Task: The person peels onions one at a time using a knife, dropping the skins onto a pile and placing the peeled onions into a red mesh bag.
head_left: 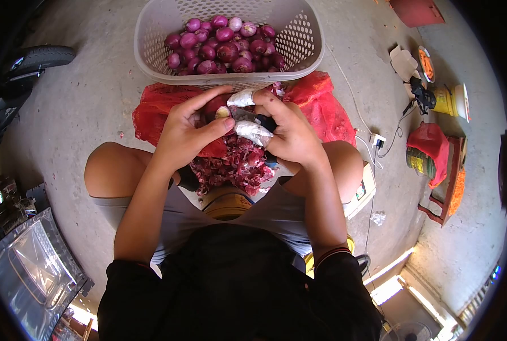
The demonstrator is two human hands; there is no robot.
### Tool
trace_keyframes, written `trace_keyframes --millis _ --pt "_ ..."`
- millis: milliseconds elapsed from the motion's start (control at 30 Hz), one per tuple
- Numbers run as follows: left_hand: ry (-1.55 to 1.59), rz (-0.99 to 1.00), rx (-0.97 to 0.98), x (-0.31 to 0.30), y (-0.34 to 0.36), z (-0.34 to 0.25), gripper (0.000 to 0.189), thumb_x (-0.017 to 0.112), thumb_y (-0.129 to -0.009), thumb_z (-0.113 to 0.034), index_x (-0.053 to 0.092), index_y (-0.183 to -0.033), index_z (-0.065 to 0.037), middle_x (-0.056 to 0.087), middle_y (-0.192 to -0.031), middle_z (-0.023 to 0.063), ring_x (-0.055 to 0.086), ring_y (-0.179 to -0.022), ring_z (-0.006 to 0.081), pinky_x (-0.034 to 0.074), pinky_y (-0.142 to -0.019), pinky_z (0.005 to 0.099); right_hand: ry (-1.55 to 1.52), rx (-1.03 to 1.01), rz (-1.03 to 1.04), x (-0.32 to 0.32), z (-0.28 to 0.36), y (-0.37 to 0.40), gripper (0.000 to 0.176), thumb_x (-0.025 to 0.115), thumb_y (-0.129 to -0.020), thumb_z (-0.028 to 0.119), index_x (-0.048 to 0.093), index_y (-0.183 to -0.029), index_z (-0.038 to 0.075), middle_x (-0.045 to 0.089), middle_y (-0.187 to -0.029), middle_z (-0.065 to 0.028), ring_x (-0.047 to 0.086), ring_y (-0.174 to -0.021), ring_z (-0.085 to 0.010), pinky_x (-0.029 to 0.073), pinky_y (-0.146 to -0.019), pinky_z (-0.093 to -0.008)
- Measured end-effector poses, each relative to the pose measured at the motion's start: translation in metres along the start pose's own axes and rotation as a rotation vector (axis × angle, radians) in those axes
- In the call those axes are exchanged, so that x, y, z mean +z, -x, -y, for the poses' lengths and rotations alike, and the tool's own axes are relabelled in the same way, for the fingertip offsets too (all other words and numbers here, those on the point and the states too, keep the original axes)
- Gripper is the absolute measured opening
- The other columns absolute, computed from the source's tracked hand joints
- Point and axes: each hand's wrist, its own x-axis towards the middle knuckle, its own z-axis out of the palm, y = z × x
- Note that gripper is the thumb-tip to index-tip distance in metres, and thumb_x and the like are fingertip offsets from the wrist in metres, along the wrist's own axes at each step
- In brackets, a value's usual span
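Observation:
In the head view my left hand is closed around a red onion, whose pale cut end faces my right hand. My right hand grips a small knife with a dark handle; its blade is partly hidden between the fingers and lies close to the onion. White wrapping covers the thumb and a finger of that hand. Below both hands lies a heap of red onion skins. A grey plastic basket holding many red onions stands just beyond the hands.
Red mesh bags lie spread before the basket. A white power adapter and cables run along the floor at right. Farther right stand a yellow bucket and a wooden stool. A motorbike wheel shows at left.

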Motion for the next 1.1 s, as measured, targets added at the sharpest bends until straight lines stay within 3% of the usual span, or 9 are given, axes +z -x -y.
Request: trace_keyframes --millis 367,400,500,600,633,767,867,1100 --pt "-0.087 -0.018 -0.019 -0.006 0.000 0.002 0.054 0.069 -0.080 -0.004 0.049 -0.129 -0.001 0.059 -0.105 -0.0005 0.049 -0.080 0.0029 0.042 -0.068 0.0193 -0.199 0.020 -0.064 0.012 -0.006 -0.002 0.040 0.065 -0.078 0.000 0.052 -0.115 0.003 0.066 -0.090 -0.0090 0.062 -0.084 -0.0148 0.045 -0.077 -0.0287" --pt "-0.101 -0.024 -0.015 -0.005 0.000 0.002 0.054 0.069 -0.080 -0.004 0.049 -0.130 -0.001 0.059 -0.106 -0.0001 0.050 -0.082 0.0034 0.042 -0.069 0.0196 -0.214 0.015 -0.068 0.013 -0.007 -0.002 0.040 0.065 -0.078 0.000 0.051 -0.116 0.003 0.066 -0.092 -0.0084 0.061 -0.085 -0.0136 0.045 -0.078 -0.0282" --pt "-0.091 -0.030 0.002 -0.002 0.001 -0.001 0.055 0.067 -0.080 -0.002 0.048 -0.131 -0.001 0.058 -0.110 0.0016 0.052 -0.088 0.0054 0.044 -0.074 0.0209 -0.188 -0.028 -0.154 0.019 -0.017 -0.004 0.045 0.064 -0.074 0.003 0.051 -0.116 0.006 0.065 -0.082 -0.0129 0.066 -0.076 -0.0287 0.048 -0.068 -0.0336" --pt "0.017 -0.003 0.003 0.003 0.002 -0.005 0.057 0.065 -0.081 0.001 0.044 -0.133 0.000 0.056 -0.115 0.0051 0.054 -0.095 0.0082 0.045 -0.081 0.0229 -0.321 0.057 -0.203 0.014 -0.013 -0.006 0.042 0.063 -0.077 0.003 0.050 -0.117 0.004 0.065 -0.084 -0.0115 0.065 -0.077 -0.0204 0.047 -0.071 -0.0303" --pt "0.051 0.009 -0.012 0.002 0.002 -0.006 0.058 0.064 -0.081 0.001 0.042 -0.134 0.000 0.056 -0.117 0.0065 0.054 -0.098 0.0091 0.045 -0.083 0.0236 -0.336 0.046 -0.213 0.011 -0.010 -0.007 0.040 0.062 -0.079 0.002 0.050 -0.117 0.002 0.065 -0.085 -0.0090 0.060 -0.078 -0.0130 0.046 -0.072 -0.0274" --pt "0.068 -0.012 -0.007 0.005 0.003 -0.012 0.059 0.060 -0.080 0.003 0.038 -0.136 0.003 0.053 -0.118 0.0071 0.050 -0.103 0.0098 0.040 -0.088 0.0246 -0.400 0.141 -0.094 0.007 -0.018 0.001 0.048 0.062 -0.077 -0.002 0.047 -0.122 0.000 0.066 -0.086 -0.0072 0.059 -0.082 -0.0115 0.046 -0.076 -0.0267" --pt "0.045 -0.028 0.010 0.001 0.002 -0.009 0.056 0.061 -0.081 0.001 0.040 -0.133 0.003 0.053 -0.118 0.0085 0.050 -0.104 0.0111 0.040 -0.090 0.0259 -0.360 0.154 -0.072 0.003 -0.015 0.004 0.054 0.062 -0.072 -0.004 0.046 -0.123 0.001 0.067 -0.085 -0.0089 0.062 -0.081 -0.0147 0.046 -0.075 -0.0277" --pt "0.048 -0.042 -0.016 -0.001 0.002 -0.006 0.049 0.062 -0.083 -0.002 0.046 -0.129 0.003 0.054 -0.119 0.0087 0.051 -0.106 0.0124 0.040 -0.093 0.0276 -0.146 -0.042 -0.042 0.002 -0.009 0.003 0.062 0.067 -0.066 0.001 0.047 -0.124 0.008 0.065 -0.076 -0.0134 0.064 -0.069 -0.0310 0.047 -0.060 -0.0337"
